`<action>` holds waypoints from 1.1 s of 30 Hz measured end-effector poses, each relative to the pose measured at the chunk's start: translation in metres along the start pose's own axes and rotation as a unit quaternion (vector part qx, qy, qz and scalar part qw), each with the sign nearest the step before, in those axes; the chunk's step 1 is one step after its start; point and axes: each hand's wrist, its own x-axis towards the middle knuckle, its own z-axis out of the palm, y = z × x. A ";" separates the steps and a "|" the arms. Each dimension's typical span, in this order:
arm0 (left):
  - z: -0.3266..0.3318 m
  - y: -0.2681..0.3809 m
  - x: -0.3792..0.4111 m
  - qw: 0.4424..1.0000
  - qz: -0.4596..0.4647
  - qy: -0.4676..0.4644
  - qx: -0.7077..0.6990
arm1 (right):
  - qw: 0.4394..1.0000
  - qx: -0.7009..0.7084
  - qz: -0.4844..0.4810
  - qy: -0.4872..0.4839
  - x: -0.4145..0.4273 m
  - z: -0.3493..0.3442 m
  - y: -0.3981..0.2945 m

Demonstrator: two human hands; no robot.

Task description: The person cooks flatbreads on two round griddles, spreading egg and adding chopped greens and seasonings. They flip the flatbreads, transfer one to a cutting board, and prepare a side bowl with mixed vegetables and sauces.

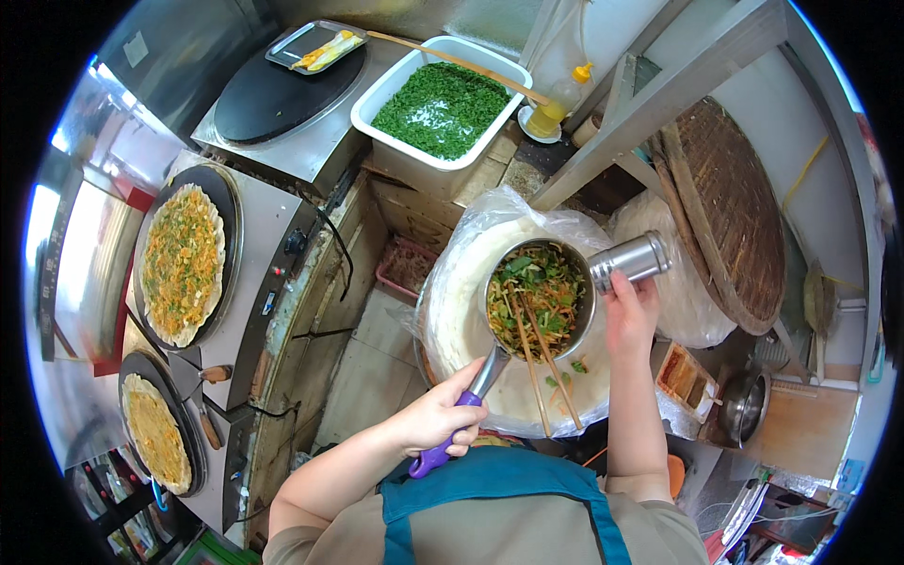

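Note:
My left hand [446,411] grips the purple handle [432,452] of a round metal ladle pot [487,311]. Shredded vegetables [531,282] and chopped greens fill the pot, and a pair of wooden chopsticks [538,381] leans in it, ends over the near rim. My right hand [633,304] holds a stainless steel shaker [631,260], tipped on its side at the pot's right rim. Beneath the pot lies a stack of pale round flatbreads [459,339] in clear plastic film, with some vegetable bits on top.
Left, two round griddles [232,233] [141,364] carry vegetable-topped flatbreads [182,261] [157,438]. A third griddle [282,106] holds a metal tray [304,39]. Ahead are a white tub [452,164] of chopped greens and an oil bottle [554,113]. Woven round lids [734,212] and a seasoning box [685,381] stand right.

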 end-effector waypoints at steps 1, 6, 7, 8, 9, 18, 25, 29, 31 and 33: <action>-0.001 -0.001 0.001 1.000 -0.004 -0.005 0.000 | 1.000 -0.014 -0.017 -0.005 -0.005 0.001 -0.001; -0.002 -0.006 0.004 1.000 -0.010 -0.023 0.004 | 0.990 -0.131 -0.023 -0.050 -0.008 0.009 0.001; -0.004 -0.009 0.006 0.999 -0.010 -0.031 0.001 | 0.990 -0.131 -0.058 -0.011 -0.009 0.017 0.002; -0.004 -0.011 0.007 0.999 -0.010 -0.037 -0.003 | 0.989 -0.138 -0.043 -0.020 -0.008 0.014 0.004; -0.004 -0.011 0.006 0.999 -0.007 -0.034 -0.005 | 0.989 -0.144 -0.028 -0.030 -0.007 0.014 0.006; 0.003 -0.022 0.006 0.999 0.031 0.006 -0.023 | 0.972 0.049 0.224 -0.041 0.006 -0.021 -0.010; 0.023 -0.029 0.000 0.997 0.051 0.047 -0.037 | 0.866 0.132 0.478 -0.070 0.176 -0.050 0.034; 0.031 -0.042 -0.004 0.992 0.068 0.078 -0.069 | 0.808 -0.505 0.272 -0.136 0.236 -0.047 0.069; 0.032 -0.047 0.001 0.993 0.057 0.094 -0.052 | 0.683 -0.718 -0.026 -0.130 0.258 -0.079 0.111; 0.032 -0.055 0.005 0.993 0.072 0.082 -0.042 | 0.617 -0.772 0.033 -0.151 0.250 -0.066 0.104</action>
